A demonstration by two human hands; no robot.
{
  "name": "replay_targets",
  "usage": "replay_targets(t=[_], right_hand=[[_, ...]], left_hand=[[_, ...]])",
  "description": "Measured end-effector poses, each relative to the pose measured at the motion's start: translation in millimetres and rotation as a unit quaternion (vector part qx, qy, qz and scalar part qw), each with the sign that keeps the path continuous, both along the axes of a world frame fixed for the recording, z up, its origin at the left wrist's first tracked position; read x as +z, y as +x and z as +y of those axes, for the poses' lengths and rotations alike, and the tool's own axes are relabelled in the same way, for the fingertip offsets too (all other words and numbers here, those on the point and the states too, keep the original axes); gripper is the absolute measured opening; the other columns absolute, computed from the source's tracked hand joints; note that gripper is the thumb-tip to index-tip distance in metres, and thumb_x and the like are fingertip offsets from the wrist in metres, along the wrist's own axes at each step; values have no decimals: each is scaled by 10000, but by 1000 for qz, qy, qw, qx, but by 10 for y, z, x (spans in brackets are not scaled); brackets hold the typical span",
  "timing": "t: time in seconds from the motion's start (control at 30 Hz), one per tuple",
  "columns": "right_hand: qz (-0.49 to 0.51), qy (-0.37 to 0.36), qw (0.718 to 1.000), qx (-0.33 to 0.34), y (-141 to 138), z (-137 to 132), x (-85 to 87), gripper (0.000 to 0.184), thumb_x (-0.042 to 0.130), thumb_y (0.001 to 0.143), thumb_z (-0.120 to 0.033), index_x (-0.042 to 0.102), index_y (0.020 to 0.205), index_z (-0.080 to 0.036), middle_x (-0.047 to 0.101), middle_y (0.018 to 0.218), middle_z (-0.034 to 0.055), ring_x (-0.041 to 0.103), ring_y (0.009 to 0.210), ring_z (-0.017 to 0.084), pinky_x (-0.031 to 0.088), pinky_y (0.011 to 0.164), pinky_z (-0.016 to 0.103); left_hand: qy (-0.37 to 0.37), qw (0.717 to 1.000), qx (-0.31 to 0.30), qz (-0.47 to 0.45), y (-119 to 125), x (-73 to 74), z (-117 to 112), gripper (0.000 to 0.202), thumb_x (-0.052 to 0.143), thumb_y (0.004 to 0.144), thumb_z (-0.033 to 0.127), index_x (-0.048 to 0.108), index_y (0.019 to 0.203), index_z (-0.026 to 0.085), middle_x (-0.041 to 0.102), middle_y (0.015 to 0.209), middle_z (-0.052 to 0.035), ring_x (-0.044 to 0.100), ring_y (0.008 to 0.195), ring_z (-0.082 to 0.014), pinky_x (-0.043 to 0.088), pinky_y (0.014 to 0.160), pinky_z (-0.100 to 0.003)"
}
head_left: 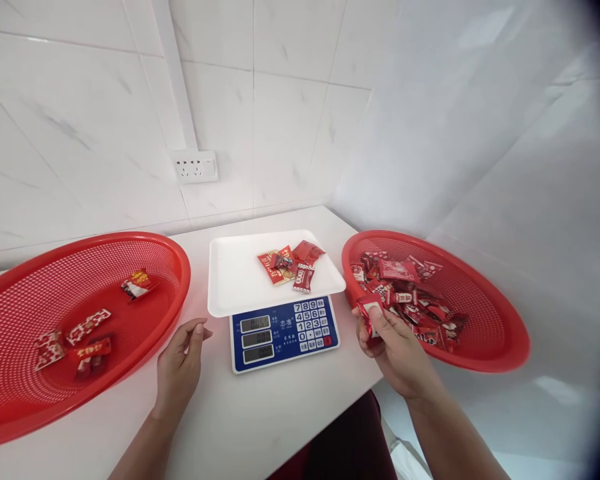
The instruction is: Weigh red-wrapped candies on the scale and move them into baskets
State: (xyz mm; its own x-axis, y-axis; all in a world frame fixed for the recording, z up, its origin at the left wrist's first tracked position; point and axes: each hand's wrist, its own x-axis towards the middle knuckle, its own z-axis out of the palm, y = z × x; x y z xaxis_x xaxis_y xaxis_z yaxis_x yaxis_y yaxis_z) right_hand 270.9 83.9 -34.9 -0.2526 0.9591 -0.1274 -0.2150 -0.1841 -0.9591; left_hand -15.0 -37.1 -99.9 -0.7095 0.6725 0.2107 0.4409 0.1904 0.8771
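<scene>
My right hand (397, 353) pinches a red foil-wrapped candy (369, 316) between thumb and fingers (386, 325), its long axis roughly upright, its lower end hidden by those fingers. That hand sits at the near rim of the round red plastic mesh basket (523, 350), right of the white rectangular tray (230, 280) on the blue digital scale (285, 333). My left hand (180, 367) is half-open, holding nothing. Display digits are too small to read.
</scene>
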Motion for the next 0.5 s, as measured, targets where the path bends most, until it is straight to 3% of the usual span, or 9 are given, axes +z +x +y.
replay_targets(t=[0.2,0.3,0.4,0.5], right_hand=[[153,-94,982,-50,91,132,68,332,708,701,-486,668,855,-195,596,606,-28,540,531,73,427,408,123],[232,-66,964,-109,269,243,170,401,531,819,-556,666,956,-203,682,867,39,629,784,104,490,479,120],[196,28,970,-139,424,284,240,555,368,844,-649,669,1006,-212,638,1138,77,568,1064,137,504,494,149],[109,39,989,-96,457,227,194,578,362,815,-691,654,1073,-264,664,1092,66,633,915,167,487,463,203]], left_hand=[[-9,1000,14,12,-21,13,-43,391,438,805,537,603,941,210,678,806,-47,658,796,-195,517,729,-299],[-9,1000,14,15,-16,24,-43,390,440,803,535,605,940,209,679,798,-48,658,789,-197,520,713,-298],[-2,1000,11,11,-8,34,-32,388,445,799,537,606,931,209,675,786,-49,657,778,-202,522,709,-308],[6,1000,14,-7,-6,47,-43,380,463,795,534,602,935,209,668,792,-50,651,790,-208,517,742,-332]])
